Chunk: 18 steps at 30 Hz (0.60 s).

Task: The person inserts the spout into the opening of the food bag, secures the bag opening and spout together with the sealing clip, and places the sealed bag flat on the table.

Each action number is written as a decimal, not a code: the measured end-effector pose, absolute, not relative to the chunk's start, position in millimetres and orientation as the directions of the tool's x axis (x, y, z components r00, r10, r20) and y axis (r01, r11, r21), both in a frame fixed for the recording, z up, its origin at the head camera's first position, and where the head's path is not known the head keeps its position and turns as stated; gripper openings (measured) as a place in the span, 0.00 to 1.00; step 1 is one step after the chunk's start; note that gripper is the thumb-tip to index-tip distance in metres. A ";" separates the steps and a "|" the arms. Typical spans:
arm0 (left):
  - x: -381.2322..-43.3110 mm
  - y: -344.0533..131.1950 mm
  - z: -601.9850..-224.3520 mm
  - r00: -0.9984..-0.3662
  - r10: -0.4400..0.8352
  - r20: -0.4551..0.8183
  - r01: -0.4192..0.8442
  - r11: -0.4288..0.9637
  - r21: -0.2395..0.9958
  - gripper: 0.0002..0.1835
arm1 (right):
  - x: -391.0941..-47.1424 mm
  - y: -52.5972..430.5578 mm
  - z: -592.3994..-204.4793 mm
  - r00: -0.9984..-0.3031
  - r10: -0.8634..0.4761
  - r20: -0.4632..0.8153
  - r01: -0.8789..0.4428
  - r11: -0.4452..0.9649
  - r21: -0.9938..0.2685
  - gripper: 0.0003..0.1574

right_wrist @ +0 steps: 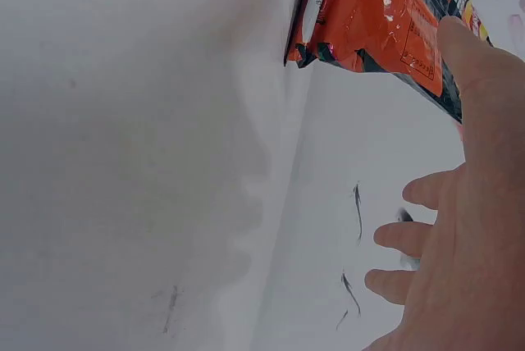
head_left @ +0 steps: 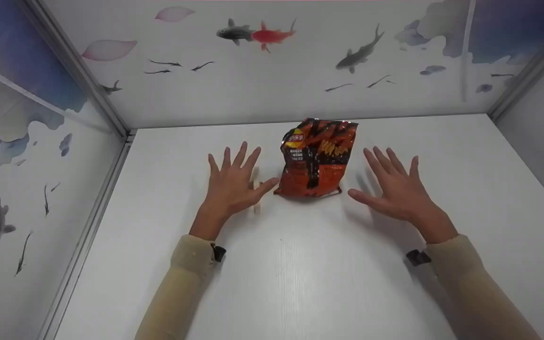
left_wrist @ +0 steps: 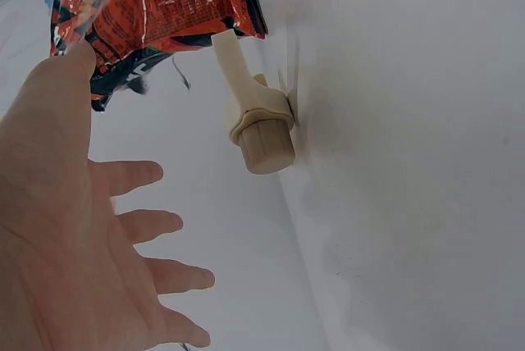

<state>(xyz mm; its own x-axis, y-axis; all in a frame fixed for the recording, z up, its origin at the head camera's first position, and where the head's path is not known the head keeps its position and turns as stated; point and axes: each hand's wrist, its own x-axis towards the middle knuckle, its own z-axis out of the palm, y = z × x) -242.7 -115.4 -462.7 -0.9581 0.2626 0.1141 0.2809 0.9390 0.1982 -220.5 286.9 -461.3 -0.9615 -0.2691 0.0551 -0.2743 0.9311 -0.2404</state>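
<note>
no grip: l hand point(head_left: 234, 186) & r hand point(head_left: 399, 191) spread flat-ish; snack bag point(head_left: 317, 160) prob. light, soft, slick, crushable, best held lightly @ both sides.

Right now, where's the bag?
In the head view, the bag stands on the table between the left hand and the right hand, toward the back wall.

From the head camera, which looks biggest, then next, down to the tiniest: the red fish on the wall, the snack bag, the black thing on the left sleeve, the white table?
Largest to smallest:
1. White table
2. Snack bag
3. Red fish
4. Black thing on the left sleeve
</note>
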 end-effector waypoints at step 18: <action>-233.9 -117.0 -470.3 -0.961 0.275 0.038 0.268 0.885 0.380 0.50 | -209.0 278.0 -459.9 -0.949 -0.299 0.097 -0.314 0.913 -0.260 0.62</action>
<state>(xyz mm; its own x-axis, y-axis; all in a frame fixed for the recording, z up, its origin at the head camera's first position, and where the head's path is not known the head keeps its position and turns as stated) -233.9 -117.0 -470.3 -0.9608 0.2746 0.0375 0.2678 0.8852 0.3804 -209.0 278.0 -459.9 -0.9493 -0.2989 0.0971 -0.3141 0.9132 -0.2598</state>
